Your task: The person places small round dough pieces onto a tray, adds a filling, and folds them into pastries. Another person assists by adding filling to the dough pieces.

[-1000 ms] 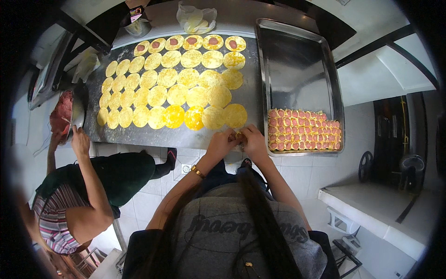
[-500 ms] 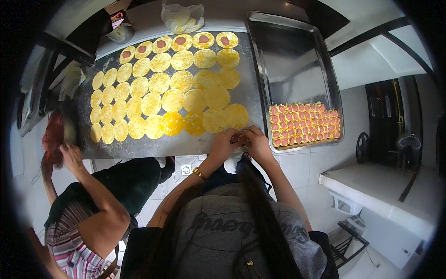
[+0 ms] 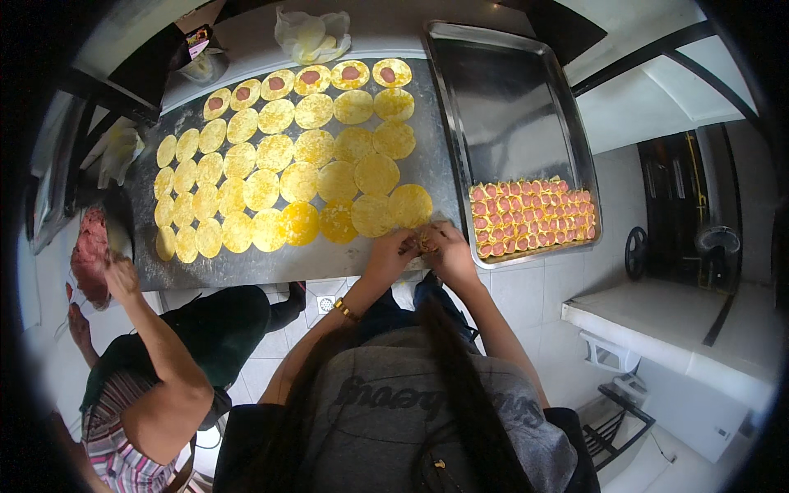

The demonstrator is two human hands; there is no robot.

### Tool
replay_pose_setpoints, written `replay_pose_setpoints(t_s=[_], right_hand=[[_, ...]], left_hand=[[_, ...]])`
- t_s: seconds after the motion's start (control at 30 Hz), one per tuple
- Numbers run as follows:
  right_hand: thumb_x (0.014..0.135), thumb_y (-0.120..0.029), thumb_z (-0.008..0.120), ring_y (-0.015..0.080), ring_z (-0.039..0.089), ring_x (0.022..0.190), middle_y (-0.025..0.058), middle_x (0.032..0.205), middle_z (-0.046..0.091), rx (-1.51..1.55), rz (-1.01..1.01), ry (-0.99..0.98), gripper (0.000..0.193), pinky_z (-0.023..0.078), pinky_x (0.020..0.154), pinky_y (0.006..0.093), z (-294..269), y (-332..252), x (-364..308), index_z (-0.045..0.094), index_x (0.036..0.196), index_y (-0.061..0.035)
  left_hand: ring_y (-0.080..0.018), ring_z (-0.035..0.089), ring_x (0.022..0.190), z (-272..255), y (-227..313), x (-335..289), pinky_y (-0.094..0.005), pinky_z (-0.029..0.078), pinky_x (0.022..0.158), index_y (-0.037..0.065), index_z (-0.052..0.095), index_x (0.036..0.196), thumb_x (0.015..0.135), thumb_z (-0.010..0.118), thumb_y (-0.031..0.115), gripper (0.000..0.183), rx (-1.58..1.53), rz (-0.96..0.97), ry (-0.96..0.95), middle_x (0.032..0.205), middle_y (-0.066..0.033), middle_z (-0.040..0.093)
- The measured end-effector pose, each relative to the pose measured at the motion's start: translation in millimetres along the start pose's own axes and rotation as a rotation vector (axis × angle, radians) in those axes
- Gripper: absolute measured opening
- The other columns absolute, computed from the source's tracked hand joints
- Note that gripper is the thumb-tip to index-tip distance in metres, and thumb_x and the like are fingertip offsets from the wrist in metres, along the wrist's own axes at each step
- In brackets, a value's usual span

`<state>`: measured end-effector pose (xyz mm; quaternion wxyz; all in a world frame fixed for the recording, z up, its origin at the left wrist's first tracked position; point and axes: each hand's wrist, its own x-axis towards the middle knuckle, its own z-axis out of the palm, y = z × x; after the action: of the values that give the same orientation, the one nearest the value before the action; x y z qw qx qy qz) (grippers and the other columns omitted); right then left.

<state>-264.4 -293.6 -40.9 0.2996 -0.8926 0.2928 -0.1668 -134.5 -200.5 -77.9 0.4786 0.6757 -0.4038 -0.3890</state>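
Note:
At the table's near edge, my left hand and my right hand meet with bent fingers around a small dumpling. Fingers partly cover it; a bit of its yellowish wrapper shows between them. Just beyond lie rows of round yellow dough wrappers on the dark metal tabletop. The farthest row carries a dab of pink meat filling on each round. To my right, a metal tray holds packed rows of open-topped dumplings at its near end.
At the left, a co-worker's hand reaches to a mound of pink ground meat. A clear plastic bag with pale rounds and a metal pot stand behind the wrappers. A white counter juts in at the right.
My fingers have shifted slightly around the dumpling, and more of its wrapper shows. The co-worker's hand has moved onto the meat. The whole view has shifted a little.

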Motion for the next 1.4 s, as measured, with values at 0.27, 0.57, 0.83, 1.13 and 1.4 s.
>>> replay_pose_setpoints(t_s=[0.27, 0.57, 0.83, 1.13, 1.4], right_hand=[[0.068, 0.006, 0.06, 0.0328, 0.059, 0.095, 0.0129, 0.104, 0.06, 0.14, -0.037, 0.007, 0.031, 0.048, 0.081, 0.0357, -54, 18, 8, 0.064, 0.097, -0.0048], [0.066, 0.006, 0.06, 0.0315, 0.063, 0.085, 0.014, 0.093, 0.065, -0.114, 0.199, 0.253, 0.026, 0.049, 0.076, 0.0352, -242, 231, 48, 0.067, 0.089, -0.0026], [0.066, 0.0, 0.063, 0.0357, 0.061, 0.089, 0.0177, 0.095, 0.064, -0.262, 0.1, -0.198, 0.03, 0.05, 0.08, 0.0403, -241, 294, 74, 0.07, 0.094, -0.0089], [0.068, -0.006, 0.062, 0.0345, 0.062, 0.09, 0.0175, 0.096, 0.065, -0.288, -0.133, -0.311, 0.032, 0.049, 0.082, 0.0396, -249, 303, 74, 0.069, 0.099, -0.0078], [0.065, -0.003, 0.057, 0.0343, 0.063, 0.085, 0.0186, 0.089, 0.065, -0.224, -0.088, -0.431, 0.031, 0.049, 0.081, 0.0404, -251, 291, 81, 0.071, 0.092, -0.0083]], left_hand=[[-0.0206, 0.066, 0.074, -15, -1, -17, -0.0297, 0.053, 0.068, -0.001, 0.06, 0.099, 0.077, 0.064, 0.003, 0.022, 0.14, -0.013, 0.053, 0.082, -0.0123, 0.066], [-0.0123, 0.064, 0.078, 20, 12, -55, -0.0255, 0.052, 0.07, -0.001, 0.062, 0.098, 0.078, 0.058, -0.009, 0.022, 0.135, -0.122, 0.209, 0.086, -0.0066, 0.066], [-0.0135, 0.066, 0.072, 84, 43, -78, -0.0246, 0.052, 0.064, -0.001, 0.063, 0.096, 0.077, 0.064, -0.004, 0.019, 0.216, -0.181, 0.352, 0.084, -0.0083, 0.068], [-0.0139, 0.066, 0.073, 116, 55, -81, -0.0243, 0.051, 0.062, -0.001, 0.063, 0.095, 0.077, 0.064, -0.004, 0.018, 0.294, -0.196, 0.349, 0.085, -0.0081, 0.068], [-0.0141, 0.065, 0.072, 124, 67, -69, -0.0254, 0.052, 0.063, -0.001, 0.063, 0.095, 0.078, 0.064, -0.003, 0.018, 0.302, -0.211, 0.31, 0.085, -0.0082, 0.067]])
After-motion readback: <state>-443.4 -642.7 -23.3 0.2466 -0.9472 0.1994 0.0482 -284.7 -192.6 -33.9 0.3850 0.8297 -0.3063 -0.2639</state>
